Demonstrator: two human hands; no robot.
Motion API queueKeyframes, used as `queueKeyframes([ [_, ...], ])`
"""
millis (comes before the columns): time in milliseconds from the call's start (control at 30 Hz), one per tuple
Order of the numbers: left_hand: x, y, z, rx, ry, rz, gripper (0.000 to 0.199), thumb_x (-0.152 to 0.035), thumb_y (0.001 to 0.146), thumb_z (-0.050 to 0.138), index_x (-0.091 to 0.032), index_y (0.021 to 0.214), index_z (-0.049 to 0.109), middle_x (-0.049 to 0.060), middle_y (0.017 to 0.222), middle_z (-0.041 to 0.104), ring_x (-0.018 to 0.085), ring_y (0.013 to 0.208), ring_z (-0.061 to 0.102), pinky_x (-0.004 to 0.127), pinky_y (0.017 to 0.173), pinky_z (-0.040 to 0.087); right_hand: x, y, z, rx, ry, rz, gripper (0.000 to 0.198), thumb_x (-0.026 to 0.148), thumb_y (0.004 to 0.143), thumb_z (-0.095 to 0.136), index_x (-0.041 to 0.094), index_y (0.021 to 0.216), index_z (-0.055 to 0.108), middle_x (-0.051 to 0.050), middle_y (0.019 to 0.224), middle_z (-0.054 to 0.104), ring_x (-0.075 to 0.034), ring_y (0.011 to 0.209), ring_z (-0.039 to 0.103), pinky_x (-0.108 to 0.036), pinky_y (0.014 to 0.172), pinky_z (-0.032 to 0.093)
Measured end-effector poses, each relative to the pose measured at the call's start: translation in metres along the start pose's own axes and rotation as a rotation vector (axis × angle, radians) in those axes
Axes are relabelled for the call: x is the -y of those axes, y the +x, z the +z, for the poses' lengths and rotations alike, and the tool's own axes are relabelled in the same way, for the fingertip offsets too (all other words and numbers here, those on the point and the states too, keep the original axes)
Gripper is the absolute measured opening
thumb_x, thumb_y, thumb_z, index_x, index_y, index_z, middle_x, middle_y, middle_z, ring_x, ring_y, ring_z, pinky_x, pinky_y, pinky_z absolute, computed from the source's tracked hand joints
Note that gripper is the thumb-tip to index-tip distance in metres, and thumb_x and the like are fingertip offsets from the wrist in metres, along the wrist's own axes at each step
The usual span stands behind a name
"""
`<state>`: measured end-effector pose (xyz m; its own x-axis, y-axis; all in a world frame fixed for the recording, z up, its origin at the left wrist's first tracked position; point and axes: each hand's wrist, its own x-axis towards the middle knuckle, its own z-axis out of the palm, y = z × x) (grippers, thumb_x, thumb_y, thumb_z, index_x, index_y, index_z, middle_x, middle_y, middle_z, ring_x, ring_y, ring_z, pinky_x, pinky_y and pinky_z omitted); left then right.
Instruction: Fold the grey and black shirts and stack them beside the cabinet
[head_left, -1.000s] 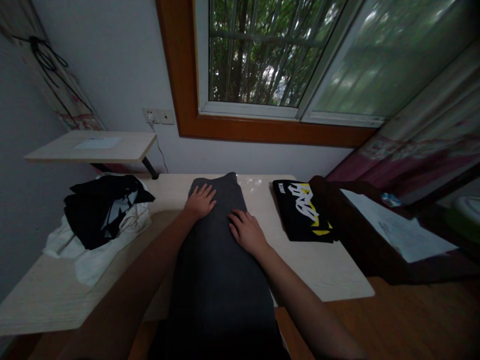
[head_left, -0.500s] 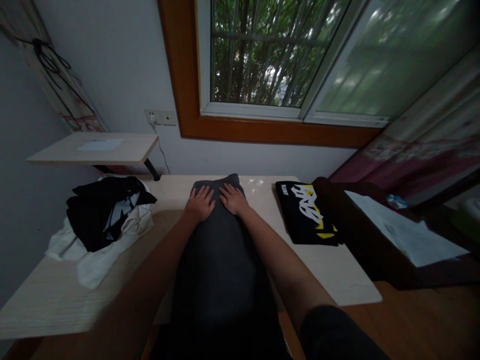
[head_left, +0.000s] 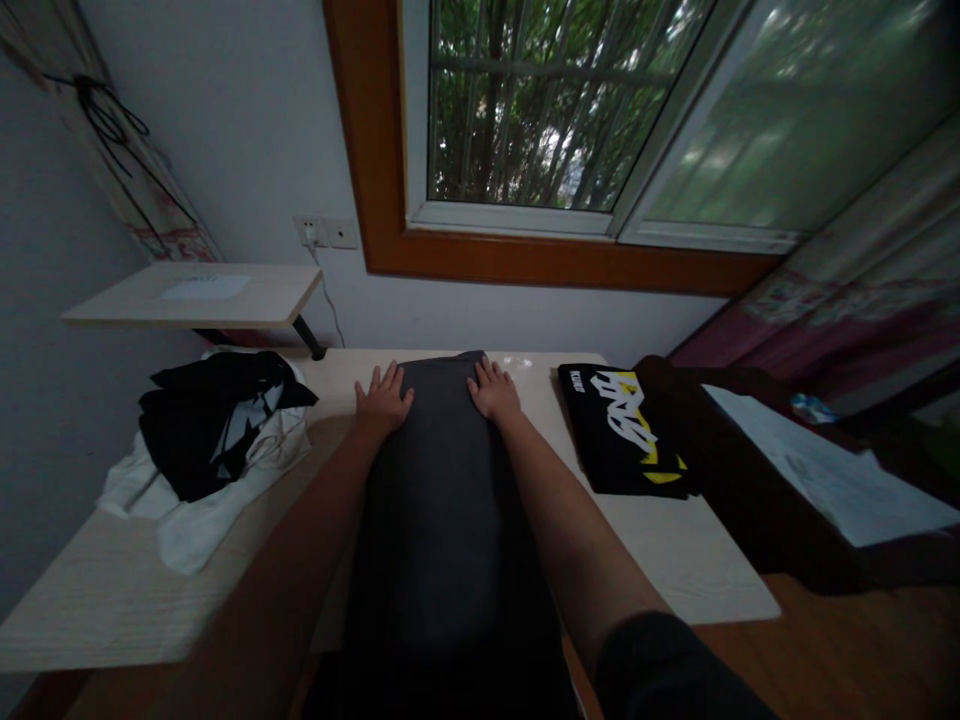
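A dark grey piece of clothing [head_left: 439, 470] lies lengthwise over the table, its far end near the back edge and its near end lost in shadow close to my body. My left hand [head_left: 384, 402] rests flat at its far left edge, fingers spread. Across from it, my right hand [head_left: 495, 390] lies flat on the far right edge, fingers also apart. Neither hand grips the cloth. Between the hands the cloth looks smooth. Its exact kind cannot be made out.
A pale wooden table [head_left: 82, 600] carries a heap of black clothes [head_left: 199, 430] over white cloth [head_left: 191, 535] at left, beneath a raised shelf [head_left: 270, 300]. A folded black shirt [head_left: 611, 450] with white and yellow print lies right. Beyond it, paper [head_left: 825, 465] rests on dark furniture.
My hands have spread apart, the left to the left edge and the right to the right edge of the cloth. Its raised far corner looks flatter.
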<state>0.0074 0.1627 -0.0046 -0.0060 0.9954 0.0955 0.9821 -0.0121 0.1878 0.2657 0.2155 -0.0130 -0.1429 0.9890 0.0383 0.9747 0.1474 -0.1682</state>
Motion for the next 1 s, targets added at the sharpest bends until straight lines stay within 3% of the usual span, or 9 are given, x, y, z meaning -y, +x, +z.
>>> queueKeyframes([
  [133,0.008,0.003,0.002,0.012,-0.001,-0.002,0.070,-0.058,0.100,0.022,-0.027,0.163,0.024,0.002,0.171,0.013,0.034,0.157,0.013,0.069,0.121,0.014,-0.004,-0.002,0.000,0.004,-0.006,0.047,0.071,0.055,0.105,0.017,0.015,0.162,0.026,-0.006,0.171,0.016,-0.025,0.157,0.014,-0.045,0.126,0.013],
  [300,0.022,0.002,0.002,0.001,-0.014,-0.029,0.069,-0.055,0.102,0.022,-0.024,0.163,0.022,0.007,0.168,0.028,0.033,0.156,0.020,0.063,0.124,0.015,-0.017,-0.010,-0.001,-0.013,0.014,0.046,0.071,0.055,0.105,0.019,0.013,0.161,0.027,-0.007,0.170,0.020,-0.025,0.157,0.016,-0.044,0.126,0.013],
  [467,0.041,-0.010,0.002,-0.128,-0.028,0.021,0.061,-0.043,0.103,0.026,-0.015,0.156,0.040,0.013,0.162,0.039,0.032,0.152,0.032,0.056,0.123,0.023,-0.033,-0.025,-0.002,-0.050,0.036,0.012,0.066,0.050,0.106,0.022,0.012,0.159,0.033,-0.011,0.168,0.025,-0.025,0.156,0.020,-0.045,0.126,0.014],
  [667,0.051,-0.019,0.002,-0.219,-0.094,0.047,0.054,-0.032,0.102,0.028,-0.014,0.148,0.049,0.015,0.153,0.052,0.029,0.146,0.043,0.052,0.122,0.029,-0.050,-0.060,-0.007,-0.082,0.097,-0.058,0.060,0.046,0.107,0.025,0.013,0.156,0.041,-0.011,0.165,0.033,-0.024,0.155,0.025,-0.045,0.126,0.018],
  [833,0.055,-0.024,-0.001,-0.184,-0.190,0.089,0.054,-0.035,0.103,0.027,-0.014,0.150,0.045,0.014,0.153,0.052,0.026,0.144,0.046,0.049,0.123,0.029,-0.063,-0.100,-0.013,-0.126,0.232,-0.130,0.059,0.045,0.107,0.023,0.015,0.151,0.048,-0.010,0.160,0.043,-0.024,0.152,0.032,-0.043,0.125,0.024],
  [1000,0.056,-0.043,-0.009,-0.136,-0.320,0.222,0.055,-0.044,0.105,0.029,-0.019,0.153,0.042,0.009,0.158,0.047,0.022,0.145,0.044,0.046,0.125,0.028,-0.064,-0.129,-0.015,-0.159,0.283,-0.150,0.059,0.048,0.107,0.025,0.017,0.151,0.049,-0.009,0.156,0.049,-0.025,0.150,0.036,-0.046,0.125,0.027],
])
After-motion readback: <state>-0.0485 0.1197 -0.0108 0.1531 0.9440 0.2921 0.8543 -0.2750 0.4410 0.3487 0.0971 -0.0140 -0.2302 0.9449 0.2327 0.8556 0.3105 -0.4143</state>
